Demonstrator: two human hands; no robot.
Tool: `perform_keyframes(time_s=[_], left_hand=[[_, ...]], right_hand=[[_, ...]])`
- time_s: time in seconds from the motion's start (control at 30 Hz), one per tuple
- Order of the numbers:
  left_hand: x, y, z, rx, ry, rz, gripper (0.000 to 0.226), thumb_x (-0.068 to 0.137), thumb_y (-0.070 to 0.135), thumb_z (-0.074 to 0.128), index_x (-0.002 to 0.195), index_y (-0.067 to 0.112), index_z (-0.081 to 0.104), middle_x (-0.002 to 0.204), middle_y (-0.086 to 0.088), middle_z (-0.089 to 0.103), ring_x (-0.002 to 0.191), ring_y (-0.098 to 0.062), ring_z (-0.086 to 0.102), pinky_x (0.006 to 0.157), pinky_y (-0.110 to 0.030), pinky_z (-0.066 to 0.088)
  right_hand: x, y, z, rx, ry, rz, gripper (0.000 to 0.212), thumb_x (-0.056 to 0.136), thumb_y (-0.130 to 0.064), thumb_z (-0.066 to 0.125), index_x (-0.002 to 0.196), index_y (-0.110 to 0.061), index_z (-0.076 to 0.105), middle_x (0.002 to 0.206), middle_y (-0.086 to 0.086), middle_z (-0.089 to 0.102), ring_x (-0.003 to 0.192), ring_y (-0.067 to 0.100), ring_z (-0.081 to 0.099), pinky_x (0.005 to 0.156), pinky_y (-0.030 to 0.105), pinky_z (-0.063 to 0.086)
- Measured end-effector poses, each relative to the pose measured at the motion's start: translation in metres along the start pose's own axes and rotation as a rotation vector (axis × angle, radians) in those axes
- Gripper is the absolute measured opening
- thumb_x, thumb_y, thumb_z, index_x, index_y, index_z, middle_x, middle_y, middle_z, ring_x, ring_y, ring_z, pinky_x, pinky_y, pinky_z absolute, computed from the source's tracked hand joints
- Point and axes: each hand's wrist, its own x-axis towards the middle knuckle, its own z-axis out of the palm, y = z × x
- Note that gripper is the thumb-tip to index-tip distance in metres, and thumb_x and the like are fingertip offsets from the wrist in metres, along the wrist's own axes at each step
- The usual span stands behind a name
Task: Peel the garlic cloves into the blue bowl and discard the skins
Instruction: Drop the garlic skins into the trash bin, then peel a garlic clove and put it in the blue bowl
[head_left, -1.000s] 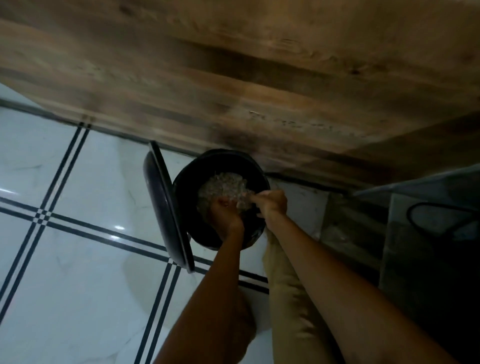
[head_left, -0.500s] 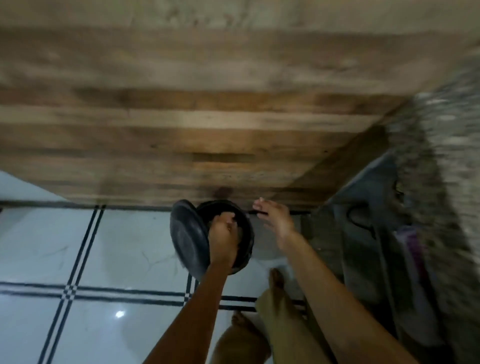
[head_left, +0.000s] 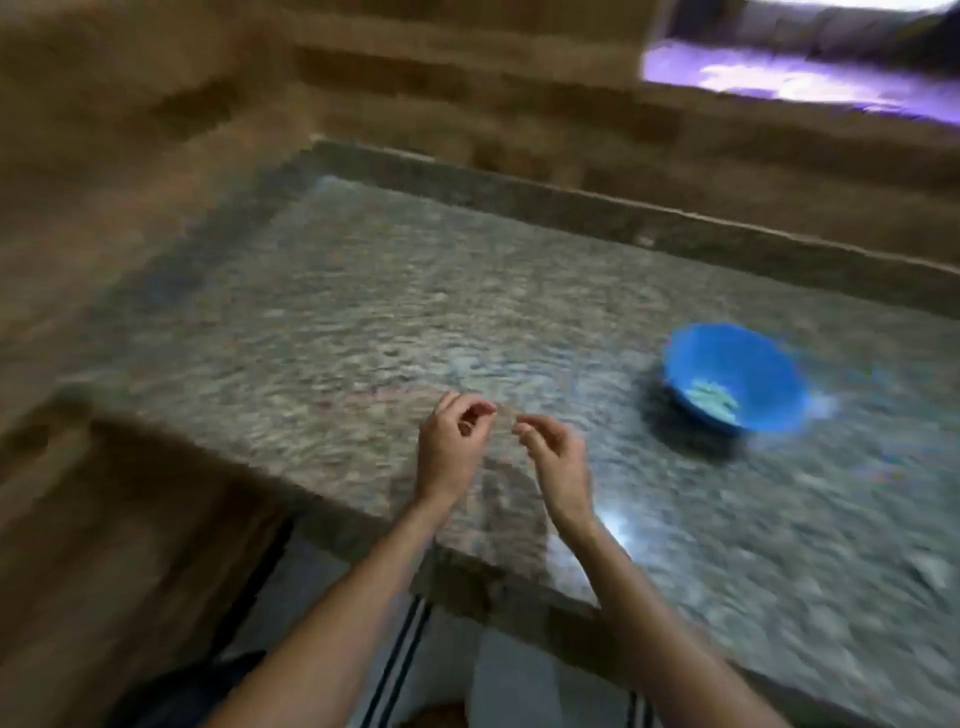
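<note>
The view is motion-blurred. A blue bowl (head_left: 735, 376) stands on the speckled granite counter (head_left: 363, 322) at the right, with pale peeled garlic cloves (head_left: 710, 399) in its bottom. My left hand (head_left: 451, 447) and my right hand (head_left: 557, 457) hover side by side over the counter's near corner, well left of the bowl. The fingers of both are loosely curled, and nothing shows in either hand. No garlic skins are visible on the counter.
Wood-panelled walls (head_left: 130, 182) close in the counter at the left and back. White floor tile with dark stripes (head_left: 400, 665) shows below the counter edge. A dark shape (head_left: 182, 691) lies low at the bottom left. A bright purple-lit surface (head_left: 779, 78) sits at the top right.
The view has swung up from the black bin on the floor to the counter. Both hands left the bin and now hover over the counter's corner, holding nothing.
</note>
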Motion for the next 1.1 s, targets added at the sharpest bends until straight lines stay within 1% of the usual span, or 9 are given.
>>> perform_keyframes(time_s=[0.17, 0.3, 0.4, 0.53, 0.73, 0.83, 0.97, 1.03, 1.1], left_hand=[[-0.06, 0.075, 0.16, -0.035, -0.612, -0.011, 0.025, 0.078, -0.001, 0.07, 0.103, 0.004, 0.069, 0.091, -0.009, 0.066, 0.068, -0.002, 0.056, 0.073, -0.026, 0.049], [-0.088, 0.103, 0.211, 0.166, -0.487, -0.01, 0.046, 0.077, 0.014, 0.075, 0.121, 0.007, 0.062, 0.117, -0.014, 0.061, 0.105, -0.024, 0.058, 0.09, -0.022, 0.038], [-0.092, 0.114, 0.222, 0.291, -0.514, 0.043, 0.042, 0.083, 0.022, 0.07, 0.123, 0.01, 0.062, 0.118, -0.009, 0.057, 0.11, -0.024, 0.054, 0.095, -0.026, 0.037], [-0.094, 0.12, 0.229, 0.432, -0.526, 0.139, 0.022, 0.087, 0.019, 0.066, 0.106, 0.011, 0.07, 0.104, -0.004, 0.066, 0.094, -0.015, 0.06, 0.083, -0.021, 0.045], [-0.019, 0.183, 0.239, 0.095, -0.166, 0.167, 0.015, 0.088, 0.009, 0.064, 0.1, 0.005, 0.072, 0.094, -0.003, 0.071, 0.081, -0.014, 0.067, 0.074, -0.016, 0.051], [0.029, 0.184, 0.254, 0.349, -0.378, 0.042, 0.016, 0.086, 0.007, 0.064, 0.099, 0.004, 0.073, 0.101, -0.011, 0.072, 0.094, -0.024, 0.067, 0.085, -0.029, 0.049], [-0.008, 0.195, 0.251, 0.112, -0.412, 0.137, 0.022, 0.09, 0.011, 0.06, 0.11, 0.01, 0.07, 0.108, -0.001, 0.069, 0.094, -0.016, 0.066, 0.083, -0.026, 0.052], [-0.054, 0.202, 0.248, -0.156, -0.701, 0.029, 0.024, 0.086, 0.013, 0.066, 0.109, 0.011, 0.069, 0.107, 0.001, 0.068, 0.094, -0.012, 0.066, 0.08, -0.023, 0.055], [-0.088, 0.197, 0.252, -0.293, -0.923, -0.113, 0.03, 0.08, 0.013, 0.073, 0.11, 0.009, 0.069, 0.105, -0.002, 0.071, 0.089, -0.014, 0.069, 0.074, -0.026, 0.058]], right_hand=[[-0.05, 0.053, -0.179, -0.283, 0.401, -0.048, 0.021, 0.087, -0.003, 0.058, 0.104, -0.008, 0.068, 0.106, 0.008, 0.068, 0.099, 0.019, 0.061, 0.085, 0.015, 0.037], [-0.081, 0.088, -0.28, -0.476, 0.701, -0.039, 0.026, 0.084, 0.0, 0.059, 0.108, -0.005, 0.065, 0.111, 0.015, 0.063, 0.104, 0.031, 0.057, 0.089, 0.028, 0.038], [-0.081, 0.104, -0.319, -0.568, 0.655, 0.151, 0.036, 0.089, -0.015, 0.058, 0.125, -0.01, 0.055, 0.131, 0.014, 0.049, 0.117, 0.029, 0.046, 0.095, 0.038, 0.04], [-0.071, 0.105, -0.343, -0.528, 0.516, 0.308, 0.05, 0.092, -0.024, 0.055, 0.139, -0.02, 0.039, 0.145, 0.008, 0.034, 0.126, 0.025, 0.039, 0.086, 0.028, 0.035], [-0.054, 0.117, -0.363, -0.542, 0.394, 0.273, 0.038, 0.088, -0.024, 0.061, 0.126, -0.02, 0.055, 0.13, 0.003, 0.05, 0.116, 0.019, 0.049, 0.087, 0.025, 0.041], [-0.047, 0.12, -0.367, -0.545, 0.404, 0.281, 0.029, 0.084, -0.021, 0.066, 0.113, -0.016, 0.064, 0.114, 0.002, 0.061, 0.1, 0.014, 0.057, 0.08, 0.016, 0.042], [-0.049, 0.101, -0.355, 0.273, 0.566, 0.355, 0.019, 0.078, -0.003, 0.068, 0.097, -0.007, 0.066, 0.099, 0.01, 0.068, 0.082, 0.015, 0.065, 0.065, 0.012, 0.052], [-0.052, 0.085, -0.339, 0.759, 0.552, 0.415, 0.016, 0.08, 0.003, 0.062, 0.093, -0.006, 0.064, 0.092, 0.011, 0.069, 0.08, 0.02, 0.069, 0.062, 0.02, 0.057], [-0.05, 0.077, -0.323, 0.894, 0.55, 0.432, 0.016, 0.081, 0.005, 0.059, 0.092, -0.005, 0.063, 0.087, 0.009, 0.07, 0.073, 0.017, 0.071, 0.06, 0.021, 0.057]])
